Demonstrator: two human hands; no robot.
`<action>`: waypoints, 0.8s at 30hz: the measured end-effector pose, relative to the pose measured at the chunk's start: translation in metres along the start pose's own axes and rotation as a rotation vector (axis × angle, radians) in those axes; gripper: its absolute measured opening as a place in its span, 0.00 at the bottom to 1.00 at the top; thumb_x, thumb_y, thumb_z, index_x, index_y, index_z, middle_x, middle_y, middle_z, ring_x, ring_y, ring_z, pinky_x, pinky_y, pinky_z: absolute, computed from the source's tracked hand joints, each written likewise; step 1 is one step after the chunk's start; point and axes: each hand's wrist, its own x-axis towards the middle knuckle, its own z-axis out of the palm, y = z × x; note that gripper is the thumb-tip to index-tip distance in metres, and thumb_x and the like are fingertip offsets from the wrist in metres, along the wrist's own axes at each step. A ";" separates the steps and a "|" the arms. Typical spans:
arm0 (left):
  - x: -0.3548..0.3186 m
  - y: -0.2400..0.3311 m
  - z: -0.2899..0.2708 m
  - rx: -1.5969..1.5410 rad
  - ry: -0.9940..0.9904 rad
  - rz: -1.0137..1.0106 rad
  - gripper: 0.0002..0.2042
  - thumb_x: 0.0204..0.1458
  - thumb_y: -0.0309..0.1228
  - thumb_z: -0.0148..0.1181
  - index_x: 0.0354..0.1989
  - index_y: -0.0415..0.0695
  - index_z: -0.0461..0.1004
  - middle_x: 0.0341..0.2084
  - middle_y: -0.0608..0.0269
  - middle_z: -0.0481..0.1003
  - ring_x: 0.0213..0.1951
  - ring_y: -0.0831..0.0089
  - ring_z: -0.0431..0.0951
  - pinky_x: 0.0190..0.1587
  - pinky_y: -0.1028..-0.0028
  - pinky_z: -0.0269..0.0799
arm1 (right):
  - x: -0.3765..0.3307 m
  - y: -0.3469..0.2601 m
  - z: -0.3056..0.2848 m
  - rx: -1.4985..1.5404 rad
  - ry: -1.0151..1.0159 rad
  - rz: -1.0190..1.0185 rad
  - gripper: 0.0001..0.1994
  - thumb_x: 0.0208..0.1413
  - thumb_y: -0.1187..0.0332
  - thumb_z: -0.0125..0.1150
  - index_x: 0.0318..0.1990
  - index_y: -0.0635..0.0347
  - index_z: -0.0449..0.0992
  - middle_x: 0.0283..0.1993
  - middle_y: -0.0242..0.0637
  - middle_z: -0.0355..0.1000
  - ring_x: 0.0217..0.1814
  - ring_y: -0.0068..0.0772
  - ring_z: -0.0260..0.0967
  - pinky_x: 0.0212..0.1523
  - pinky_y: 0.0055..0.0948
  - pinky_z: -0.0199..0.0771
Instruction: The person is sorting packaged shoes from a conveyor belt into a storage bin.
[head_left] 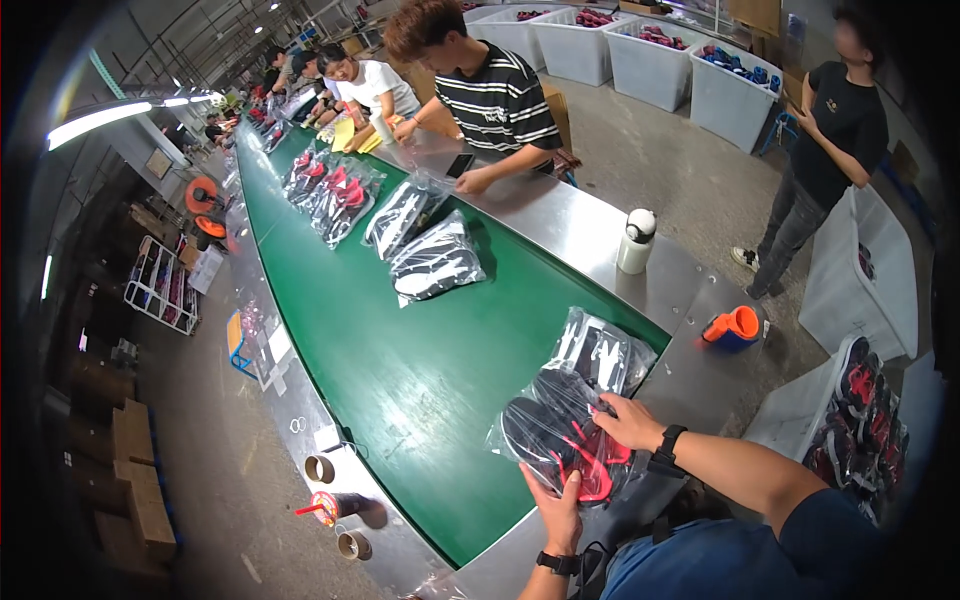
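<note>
A clear plastic bag of black and red shoes (545, 432) is between my hands at the near end of the green conveyor belt (400, 370). My left hand (556, 508) grips its lower edge, thumb on top and the other fingers partly hidden beneath. At the bag's right side, my right hand (632, 424) has its fingers closed on the plastic. Just beyond lies a bag of black and white shoes (606, 355), touching or nearly touching the held one. Farther up the belt rest more bagged black and white shoes (437, 262) and bagged red and black shoes (343, 203).
A white bottle (636, 243) and an orange cup-like container (735, 326) stand on the metal ledge at right. Tape rolls (353, 545) and a lidded drink cup (326, 508) sit on the left ledge. Across the belt a co-worker (500, 100) handles a bag. Shoe bins (735, 100) line the back.
</note>
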 end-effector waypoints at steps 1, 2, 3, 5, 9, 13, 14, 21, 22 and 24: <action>0.001 -0.002 0.000 0.006 0.002 -0.008 0.52 0.52 0.20 0.68 0.77 0.39 0.32 0.75 0.48 0.42 0.73 0.61 0.49 0.73 0.65 0.46 | 0.001 0.003 0.001 -0.007 0.013 0.000 0.34 0.60 0.49 0.57 0.64 0.71 0.67 0.57 0.65 0.73 0.63 0.64 0.69 0.63 0.48 0.68; 0.002 -0.001 0.001 0.012 0.006 -0.016 0.52 0.52 0.21 0.68 0.77 0.39 0.32 0.75 0.48 0.42 0.73 0.60 0.49 0.74 0.65 0.46 | 0.002 0.002 0.002 -0.013 0.025 0.001 0.34 0.60 0.49 0.56 0.63 0.71 0.67 0.57 0.64 0.73 0.63 0.64 0.69 0.64 0.48 0.67; 0.001 0.004 0.004 0.007 0.005 -0.022 0.52 0.52 0.22 0.68 0.77 0.38 0.32 0.75 0.47 0.42 0.73 0.60 0.50 0.74 0.65 0.46 | 0.001 0.001 0.000 -0.008 0.026 0.000 0.34 0.60 0.49 0.56 0.63 0.71 0.67 0.57 0.65 0.72 0.63 0.64 0.68 0.64 0.48 0.67; 0.003 -0.001 0.001 0.032 0.001 0.007 0.51 0.53 0.20 0.67 0.77 0.39 0.32 0.73 0.48 0.47 0.70 0.61 0.56 0.71 0.66 0.53 | -0.002 -0.004 -0.004 -0.005 0.021 0.009 0.34 0.60 0.49 0.55 0.63 0.71 0.68 0.57 0.65 0.72 0.63 0.64 0.68 0.64 0.49 0.67; 0.000 -0.005 -0.004 -0.010 -0.025 0.010 0.51 0.54 0.20 0.66 0.77 0.40 0.31 0.73 0.47 0.48 0.69 0.61 0.57 0.70 0.65 0.55 | -0.007 -0.007 -0.006 -0.015 0.034 0.022 0.35 0.58 0.47 0.55 0.63 0.71 0.68 0.57 0.65 0.73 0.63 0.65 0.68 0.64 0.49 0.67; -0.009 0.005 0.003 -0.081 -0.066 -0.015 0.52 0.54 0.20 0.66 0.77 0.38 0.29 0.74 0.46 0.45 0.71 0.60 0.55 0.71 0.65 0.54 | -0.018 -0.008 -0.010 -0.048 0.066 0.014 0.35 0.58 0.45 0.55 0.62 0.69 0.70 0.56 0.64 0.74 0.62 0.65 0.69 0.64 0.49 0.68; -0.014 0.008 0.006 -0.111 -0.077 -0.031 0.51 0.55 0.19 0.65 0.77 0.39 0.29 0.73 0.46 0.47 0.70 0.60 0.58 0.70 0.65 0.56 | -0.022 -0.006 -0.011 -0.059 0.075 0.022 0.35 0.58 0.45 0.55 0.61 0.68 0.71 0.55 0.63 0.74 0.61 0.65 0.70 0.63 0.49 0.68; -0.028 0.009 0.014 -0.155 -0.087 -0.010 0.51 0.56 0.19 0.64 0.77 0.40 0.28 0.70 0.47 0.53 0.64 0.62 0.65 0.66 0.66 0.64 | -0.040 -0.017 -0.028 -0.080 0.050 0.069 0.34 0.58 0.43 0.56 0.61 0.64 0.73 0.57 0.59 0.74 0.61 0.60 0.71 0.63 0.46 0.69; -0.030 0.010 0.014 -0.155 -0.086 -0.021 0.51 0.56 0.19 0.65 0.77 0.40 0.28 0.70 0.47 0.53 0.64 0.62 0.66 0.66 0.66 0.65 | -0.042 -0.016 -0.029 -0.073 0.051 0.076 0.34 0.58 0.43 0.56 0.61 0.64 0.73 0.57 0.59 0.75 0.61 0.60 0.71 0.63 0.46 0.69; -0.033 0.009 0.015 -0.144 -0.086 -0.001 0.51 0.55 0.19 0.65 0.77 0.39 0.29 0.69 0.46 0.53 0.64 0.63 0.66 0.65 0.66 0.65 | -0.046 -0.017 -0.032 -0.064 0.046 0.074 0.34 0.58 0.43 0.56 0.61 0.63 0.73 0.57 0.59 0.75 0.61 0.59 0.72 0.63 0.46 0.69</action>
